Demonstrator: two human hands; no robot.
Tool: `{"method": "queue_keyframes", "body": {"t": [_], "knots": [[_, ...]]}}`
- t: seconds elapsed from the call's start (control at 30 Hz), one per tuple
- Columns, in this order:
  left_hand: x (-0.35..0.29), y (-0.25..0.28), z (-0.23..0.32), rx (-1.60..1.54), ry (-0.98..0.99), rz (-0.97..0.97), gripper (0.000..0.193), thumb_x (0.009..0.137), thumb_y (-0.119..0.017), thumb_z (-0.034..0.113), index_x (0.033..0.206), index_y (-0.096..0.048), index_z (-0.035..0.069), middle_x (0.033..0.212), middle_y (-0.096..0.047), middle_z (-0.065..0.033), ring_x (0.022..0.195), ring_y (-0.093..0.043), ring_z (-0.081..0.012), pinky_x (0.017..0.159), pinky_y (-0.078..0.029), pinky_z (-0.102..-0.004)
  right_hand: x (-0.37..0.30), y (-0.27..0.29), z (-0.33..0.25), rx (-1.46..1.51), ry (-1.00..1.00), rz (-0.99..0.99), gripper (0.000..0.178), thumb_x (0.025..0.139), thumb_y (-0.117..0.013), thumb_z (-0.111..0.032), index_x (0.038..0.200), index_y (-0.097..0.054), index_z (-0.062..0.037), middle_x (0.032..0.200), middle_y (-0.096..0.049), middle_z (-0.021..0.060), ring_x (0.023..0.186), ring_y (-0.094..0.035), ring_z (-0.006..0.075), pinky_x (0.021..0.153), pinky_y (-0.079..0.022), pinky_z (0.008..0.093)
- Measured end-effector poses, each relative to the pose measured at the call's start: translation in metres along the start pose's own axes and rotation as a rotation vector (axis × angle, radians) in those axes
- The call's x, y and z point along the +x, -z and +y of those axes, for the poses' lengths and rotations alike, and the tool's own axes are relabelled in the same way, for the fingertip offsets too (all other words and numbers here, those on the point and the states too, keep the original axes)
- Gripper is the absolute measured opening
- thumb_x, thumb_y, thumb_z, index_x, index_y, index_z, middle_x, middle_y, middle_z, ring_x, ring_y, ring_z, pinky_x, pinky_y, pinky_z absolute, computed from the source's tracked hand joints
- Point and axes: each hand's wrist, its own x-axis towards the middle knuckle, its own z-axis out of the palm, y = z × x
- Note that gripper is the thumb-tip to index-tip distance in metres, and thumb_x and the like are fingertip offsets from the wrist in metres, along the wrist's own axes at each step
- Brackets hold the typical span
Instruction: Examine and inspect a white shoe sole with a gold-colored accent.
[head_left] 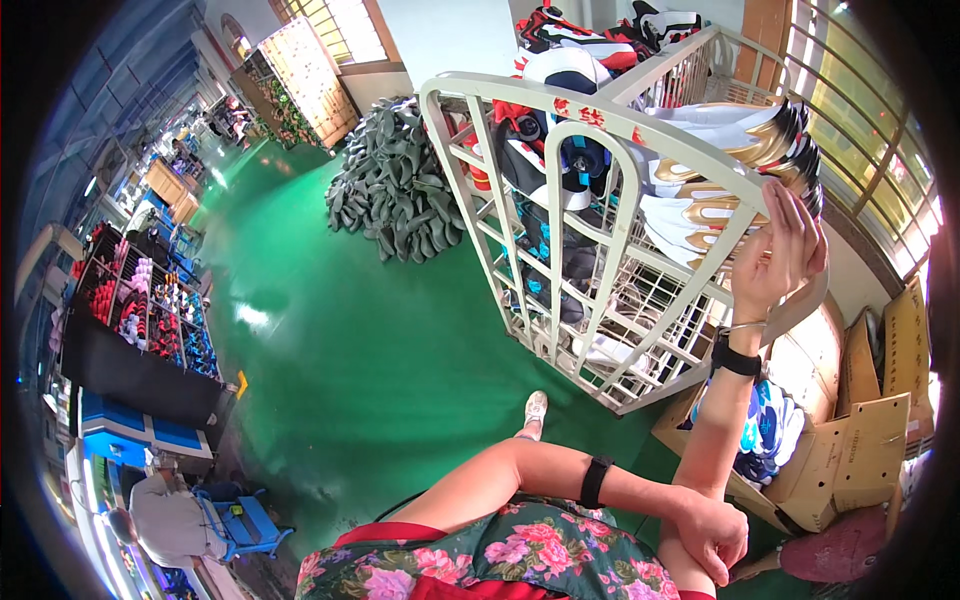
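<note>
My right hand [780, 245] is raised at the near right corner of a cream metal cage cart [590, 105], fingers stretched upward and palm partly showing. It seems to rest against the corner rail; the exact contact cannot be told. Just behind the fingertips lie stacked white and gold shoe uppers [700, 215]. My left arm crosses in front of my body. My left hand [715, 530] is closed around my right arm near the elbow. Black bands circle both forearms. Inside the cart are more shoe uppers, red, white and black [580, 70] on top, with dark and blue ones lower.
Dark grey shoe-shaped pieces [395, 180] lie heaped on the green floor [330, 330]. Cardboard boxes [850, 450] stand at the right, one with blue-and-white pieces. A person in maroon [835, 545] is beside them. Shelves [150, 300] and a seated person [165, 520] are at left.
</note>
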Motion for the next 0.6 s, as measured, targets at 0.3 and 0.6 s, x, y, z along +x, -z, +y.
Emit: {"method": "queue_keyframes", "body": {"t": [0.3,0.6], "knots": [[-0.003,-0.003,0.013,0.081,-0.075,0.198,0.031,0.079,-0.073,0.030,0.060,-0.068,0.006,0.062,-0.064,-0.0053,0.060,-0.063,-0.0229,0.053,-0.047,-0.0338,0.001,0.000,-0.002,0.013,0.005,0.002,0.045,0.075,-0.050,0.005,0.112,-0.070,-0.0081,0.113,-0.069,0.0031,0.108,-0.062,0.0224,0.100,-0.036,0.0360],[-0.002,-0.002,0.012,0.060,-0.042,0.204,0.028,0.077,-0.075,0.027,0.060,-0.068,0.005,0.061,-0.063,-0.0061,0.060,-0.063,-0.0223,0.053,-0.048,-0.0334,-0.001,-0.002,0.004,0.015,0.014,0.010,0.046,0.074,-0.050,0.004,0.113,-0.070,-0.0096,0.114,-0.069,0.0023,0.110,-0.061,0.0217,0.102,-0.034,0.0358]]}}
